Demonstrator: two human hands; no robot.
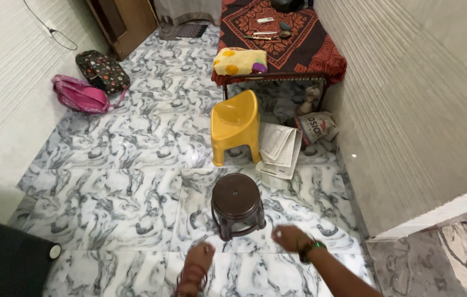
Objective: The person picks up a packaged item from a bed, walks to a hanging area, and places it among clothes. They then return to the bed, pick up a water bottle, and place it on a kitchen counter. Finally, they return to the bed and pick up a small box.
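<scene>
My right hand (290, 237) looks loosely closed, empty, near the stool (237, 204); a careless nudge could topple it.

Marble floor (134, 181), brown stool (237, 204), yellow chair (235, 125)

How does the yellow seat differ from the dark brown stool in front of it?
The yellow chair has a curved backrest; the brown stool has none, only a round flat top. The yellow chair is bright and stands farther off, by the newspaper and the bed; the brown stool is dark and sits just beyond the left hand and right hand. Both look like small plastic seats upright on the marble floor.
</scene>
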